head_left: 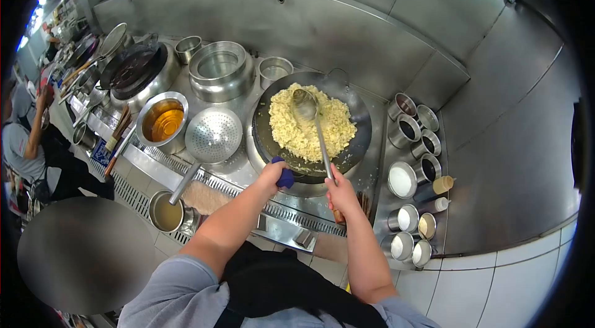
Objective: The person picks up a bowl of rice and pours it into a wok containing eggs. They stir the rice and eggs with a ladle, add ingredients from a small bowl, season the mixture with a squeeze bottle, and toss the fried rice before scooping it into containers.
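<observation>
A large dark wok (pixel 359 102) sits on the burner in front of me, holding a heap of yellow fried rice (pixel 285 123). My left hand (pixel 273 177) is closed around a folded blue cloth (pixel 285 173) at the wok's near left rim. In my right hand (pixel 341 190) is the handle of a long metal ladle (pixel 305 104), gripped near its wooden end. The ladle's bowl rests on the rice, toward the far side of the heap. What the cloth wraps is hidden.
A perforated strainer (pixel 214 136) and a pot of amber oil (pixel 164 122) stand left of the wok. Seasoning cups (pixel 403 180) and squeeze bottles (pixel 437 204) line the right side. A pot of cloudy liquid (pixel 167 213) is at lower left. Other people (pixel 37 148) stand far left.
</observation>
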A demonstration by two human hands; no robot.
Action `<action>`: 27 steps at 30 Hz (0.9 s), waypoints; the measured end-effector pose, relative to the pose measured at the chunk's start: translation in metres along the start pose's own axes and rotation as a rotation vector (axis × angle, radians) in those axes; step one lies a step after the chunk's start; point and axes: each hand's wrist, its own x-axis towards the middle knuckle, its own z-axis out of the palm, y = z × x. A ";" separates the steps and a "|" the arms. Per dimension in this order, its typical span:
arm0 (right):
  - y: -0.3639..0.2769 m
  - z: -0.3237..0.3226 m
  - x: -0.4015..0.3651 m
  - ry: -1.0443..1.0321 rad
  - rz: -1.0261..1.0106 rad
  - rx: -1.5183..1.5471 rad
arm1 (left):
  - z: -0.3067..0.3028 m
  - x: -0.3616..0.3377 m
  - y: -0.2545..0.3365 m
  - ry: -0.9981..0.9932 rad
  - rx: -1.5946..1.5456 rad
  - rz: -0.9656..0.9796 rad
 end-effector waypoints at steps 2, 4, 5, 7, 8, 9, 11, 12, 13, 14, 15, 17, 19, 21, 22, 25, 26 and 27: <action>-0.003 -0.007 -0.032 0.094 -0.137 -0.177 | -0.001 -0.020 0.004 0.007 -0.028 -0.062; -0.029 -0.027 -0.096 0.176 -0.188 -0.297 | -0.009 -0.034 0.009 -0.069 -0.073 -0.103; -0.036 -0.037 -0.128 0.146 -0.083 -0.232 | -0.011 -0.041 0.009 -0.108 -0.119 -0.099; -0.003 -0.053 -0.144 0.060 0.029 -0.010 | -0.022 -0.035 0.000 -0.190 -0.117 -0.101; 0.008 -0.056 -0.143 -0.027 0.136 0.221 | -0.022 -0.030 0.005 -0.199 -0.113 -0.105; 0.028 -0.048 -0.109 -0.057 0.158 0.324 | -0.021 -0.029 0.002 -0.200 -0.122 -0.156; 0.038 -0.028 -0.051 0.089 0.068 0.008 | -0.019 -0.017 -0.007 -0.235 -0.146 -0.235; 0.017 -0.020 -0.040 0.191 -0.032 -0.224 | -0.017 -0.017 -0.007 -0.244 -0.152 -0.231; -0.003 -0.012 -0.037 0.294 -0.123 -0.439 | -0.017 -0.021 -0.006 -0.269 -0.213 -0.254; -0.028 -0.010 -0.044 0.297 -0.082 -0.294 | -0.016 -0.025 -0.004 -0.294 -0.273 -0.279; -0.036 -0.013 -0.051 0.332 -0.092 -0.267 | -0.014 -0.026 -0.001 -0.320 -0.337 -0.300; -0.039 -0.030 -0.050 0.412 -0.097 -0.205 | -0.010 -0.024 -0.001 -0.300 -0.336 -0.282; -0.036 -0.027 -0.029 0.517 -0.087 -0.241 | -0.010 -0.014 -0.001 -0.245 -0.297 -0.276; -0.021 -0.004 0.014 0.516 -0.016 -0.224 | -0.004 -0.001 0.000 -0.163 -0.192 -0.245; -0.026 0.015 0.020 0.321 0.050 -0.067 | 0.001 0.002 0.001 -0.085 -0.086 -0.210; -0.023 0.049 0.002 0.191 -0.006 -0.153 | -0.001 0.010 -0.001 -0.091 -0.047 -0.185; -0.030 0.046 -0.019 0.189 0.017 -0.237 | -0.001 0.010 -0.004 -0.076 -0.025 -0.177; -0.015 0.037 -0.032 0.248 -0.135 -0.384 | -0.002 0.005 -0.002 -0.069 -0.002 -0.164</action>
